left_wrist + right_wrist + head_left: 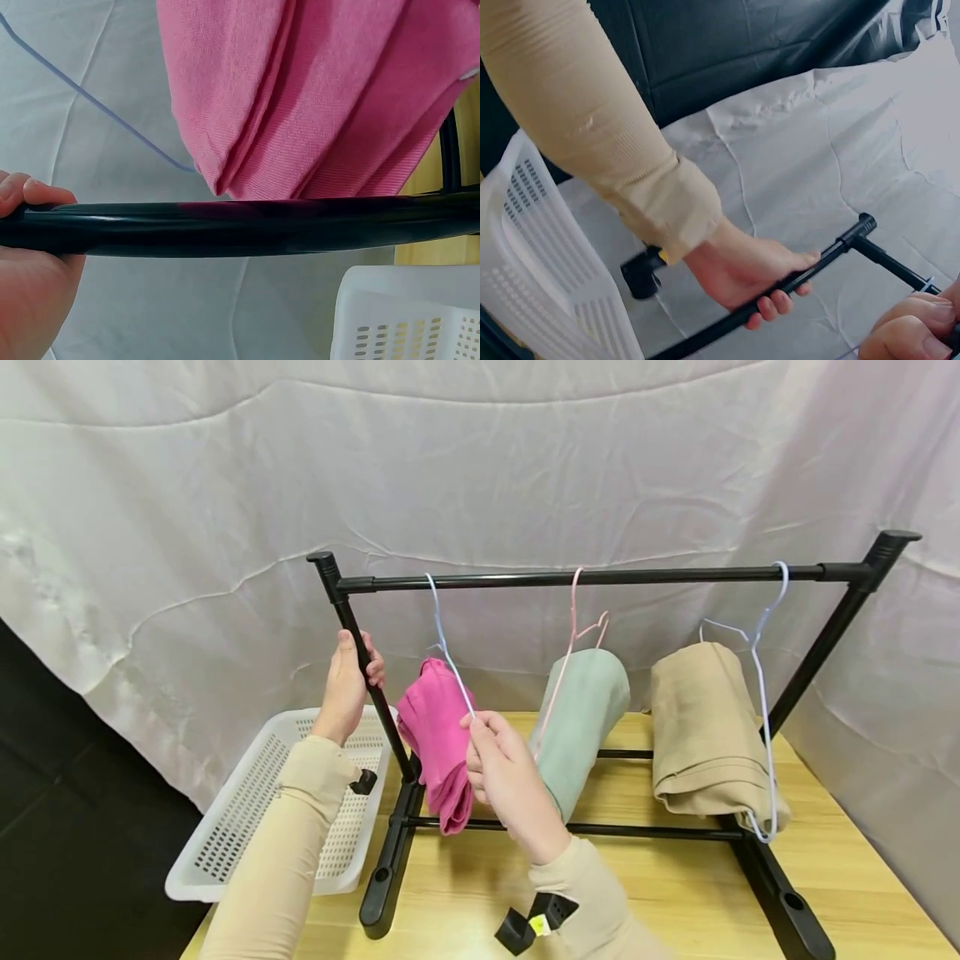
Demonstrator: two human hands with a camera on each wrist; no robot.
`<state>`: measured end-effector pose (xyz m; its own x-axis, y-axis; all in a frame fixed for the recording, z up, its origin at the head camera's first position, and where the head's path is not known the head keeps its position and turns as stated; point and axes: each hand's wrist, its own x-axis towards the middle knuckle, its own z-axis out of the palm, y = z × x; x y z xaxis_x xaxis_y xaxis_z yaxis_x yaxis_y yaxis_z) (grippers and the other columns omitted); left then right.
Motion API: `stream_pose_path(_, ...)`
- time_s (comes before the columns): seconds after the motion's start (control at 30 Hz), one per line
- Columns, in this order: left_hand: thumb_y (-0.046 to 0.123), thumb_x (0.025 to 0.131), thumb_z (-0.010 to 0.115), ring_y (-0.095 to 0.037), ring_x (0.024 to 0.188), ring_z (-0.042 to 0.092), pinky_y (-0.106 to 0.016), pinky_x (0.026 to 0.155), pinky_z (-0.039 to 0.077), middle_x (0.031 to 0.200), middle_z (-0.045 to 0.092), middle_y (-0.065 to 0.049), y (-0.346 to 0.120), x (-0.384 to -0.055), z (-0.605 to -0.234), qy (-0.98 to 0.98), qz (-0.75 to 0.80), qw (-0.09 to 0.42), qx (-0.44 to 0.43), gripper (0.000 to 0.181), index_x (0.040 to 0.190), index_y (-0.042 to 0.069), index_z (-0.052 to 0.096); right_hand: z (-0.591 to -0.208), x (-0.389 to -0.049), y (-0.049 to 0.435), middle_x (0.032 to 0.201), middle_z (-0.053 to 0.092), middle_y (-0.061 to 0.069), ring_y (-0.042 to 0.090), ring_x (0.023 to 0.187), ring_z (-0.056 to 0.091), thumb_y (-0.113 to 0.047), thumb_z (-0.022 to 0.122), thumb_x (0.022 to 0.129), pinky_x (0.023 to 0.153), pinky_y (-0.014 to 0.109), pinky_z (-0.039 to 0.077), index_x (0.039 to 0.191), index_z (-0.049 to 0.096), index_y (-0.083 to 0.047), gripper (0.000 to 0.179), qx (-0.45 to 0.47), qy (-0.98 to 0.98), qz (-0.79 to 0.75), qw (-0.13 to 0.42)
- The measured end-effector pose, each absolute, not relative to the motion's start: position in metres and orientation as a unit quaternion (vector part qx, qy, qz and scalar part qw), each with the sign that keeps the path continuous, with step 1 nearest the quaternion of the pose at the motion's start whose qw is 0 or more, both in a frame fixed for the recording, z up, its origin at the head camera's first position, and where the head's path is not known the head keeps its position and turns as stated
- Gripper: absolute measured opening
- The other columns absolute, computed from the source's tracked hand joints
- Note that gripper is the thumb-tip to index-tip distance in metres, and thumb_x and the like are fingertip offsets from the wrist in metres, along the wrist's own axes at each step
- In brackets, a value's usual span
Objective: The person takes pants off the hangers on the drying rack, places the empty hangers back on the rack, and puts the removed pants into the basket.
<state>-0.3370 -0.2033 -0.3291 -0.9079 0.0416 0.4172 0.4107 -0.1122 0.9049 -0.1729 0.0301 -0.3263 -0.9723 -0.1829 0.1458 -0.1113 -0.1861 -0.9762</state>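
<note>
My left hand (347, 681) grips the left upright of a black clothes rack (525, 580); the right wrist view shows its fingers wrapped round the tube. With thumb and fingers my right hand (504, 772) pinches the near arm of a pale blue hanger (442, 639), whose hook is over the left part of the top bar. Folded pink cloth (435, 735) hangs on that hanger, just left of the right hand. Beyond the hand, a pink hanger (574, 610) carries mint green cloth (588, 718). Part of the blue hanger is hidden behind the pink cloth.
Beige cloth (697, 727) hangs on a lavender hanger (763, 693) at the rack's right end. A white perforated basket (262, 760) stands left of the rack on the wooden table (480, 902). A pale curtain (480, 468) drapes behind.
</note>
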Motion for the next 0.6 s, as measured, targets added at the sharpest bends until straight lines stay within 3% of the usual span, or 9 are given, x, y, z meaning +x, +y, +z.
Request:
stream_pose_path(0.17,0.061,0.11,0.017,-0.011,0.061,0.039,-0.024,0.061,0.04,0.068,0.04,0.004,-0.204,-0.338,-0.329,-0.656,-0.723,0.131,-0.173,0.052,0.099,0.018,0.043,-0.322,-0.179,0.038,0.066,0.026,-0.004,0.008,0.051,0.021,-0.023,0.035,0.118,0.042,0.019,0.022,0.11,0.046,-0.006,0.022,-0.118,0.655,-0.745,0.038)
stream_pose_path(0.6,0.061,0.111,0.016,-0.012,0.061,0.039,-0.024,0.062,0.042,0.068,0.039,0.005,-0.204,-0.336,-0.326,-0.666,-0.714,0.131,-0.169,0.052,0.099,0.018,0.042,-0.315,-0.186,0.046,0.063,0.026,-0.004,0.01,0.049,0.023,-0.028,0.03,0.12,0.043,0.02,0.022,0.09,0.036,-0.009,0.036,-0.144,0.677,-0.721,0.035)
